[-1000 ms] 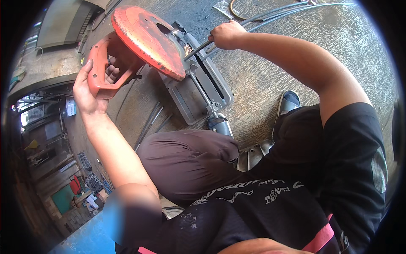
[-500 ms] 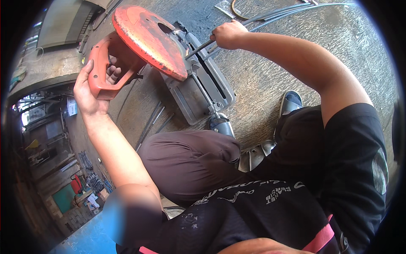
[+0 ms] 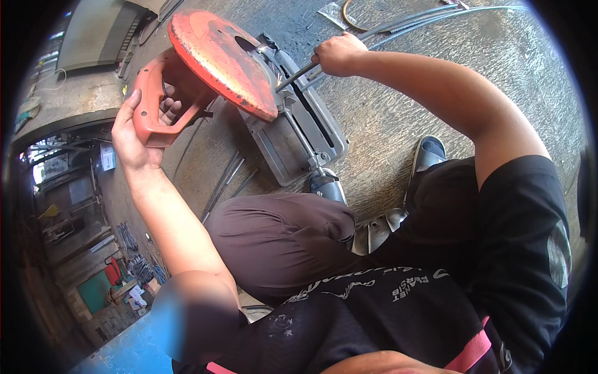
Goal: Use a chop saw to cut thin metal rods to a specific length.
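My left hand point(image 3: 134, 140) is wrapped round the orange loop handle point(image 3: 145, 103) of a chop saw. The saw's orange blade guard point(image 3: 218, 62), scuffed and stained, tilts over its grey metal base point(image 3: 283, 153) on the floor. My right hand point(image 3: 341, 55) is closed round a thin metal rod point(image 3: 298, 77). That rod's near end reaches the saw's clamp area beside the guard's edge. The guard hides most of the blade, so I cannot tell where blade and rod meet.
Long thin rods point(image 3: 430, 23) stretch along the floor to the far right. Shorter rod pieces point(image 3: 225, 181) lie left of the base. My sandalled feet point(image 3: 430, 151) are close to the saw. Tools and bundled metal pieces point(image 3: 140, 268) sit at the left.
Both hands keep their grips on the saw handle and the rod. The whole scene has shifted very slightly in the picture; nothing else visibly differs.
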Tool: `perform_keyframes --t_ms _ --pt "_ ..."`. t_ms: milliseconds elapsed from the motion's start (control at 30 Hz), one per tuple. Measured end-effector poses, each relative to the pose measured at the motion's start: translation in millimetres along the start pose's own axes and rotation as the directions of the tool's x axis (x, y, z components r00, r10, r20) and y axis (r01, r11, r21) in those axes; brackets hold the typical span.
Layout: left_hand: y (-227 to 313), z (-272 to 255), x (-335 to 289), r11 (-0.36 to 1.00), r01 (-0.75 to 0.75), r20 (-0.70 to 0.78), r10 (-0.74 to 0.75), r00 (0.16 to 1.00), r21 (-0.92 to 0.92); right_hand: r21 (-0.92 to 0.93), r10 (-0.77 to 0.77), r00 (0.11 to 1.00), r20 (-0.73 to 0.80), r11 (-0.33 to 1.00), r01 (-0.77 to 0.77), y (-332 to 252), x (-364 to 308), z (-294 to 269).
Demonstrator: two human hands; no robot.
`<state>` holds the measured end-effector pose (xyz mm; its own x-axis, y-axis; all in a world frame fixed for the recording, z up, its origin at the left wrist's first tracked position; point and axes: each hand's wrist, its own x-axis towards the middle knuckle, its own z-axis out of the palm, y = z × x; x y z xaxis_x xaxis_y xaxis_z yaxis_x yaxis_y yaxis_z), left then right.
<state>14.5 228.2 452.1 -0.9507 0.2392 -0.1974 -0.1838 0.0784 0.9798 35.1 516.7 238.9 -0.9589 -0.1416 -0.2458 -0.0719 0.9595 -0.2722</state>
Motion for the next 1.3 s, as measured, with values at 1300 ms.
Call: perform_keyframes --t_ms 1300 --pt "1 1 -1 0.999 0.043 -0.036 -0.042 0.998 0.005 0.035 0.0 0.999 -0.044 0.999 0.002 -4 -23 -7"
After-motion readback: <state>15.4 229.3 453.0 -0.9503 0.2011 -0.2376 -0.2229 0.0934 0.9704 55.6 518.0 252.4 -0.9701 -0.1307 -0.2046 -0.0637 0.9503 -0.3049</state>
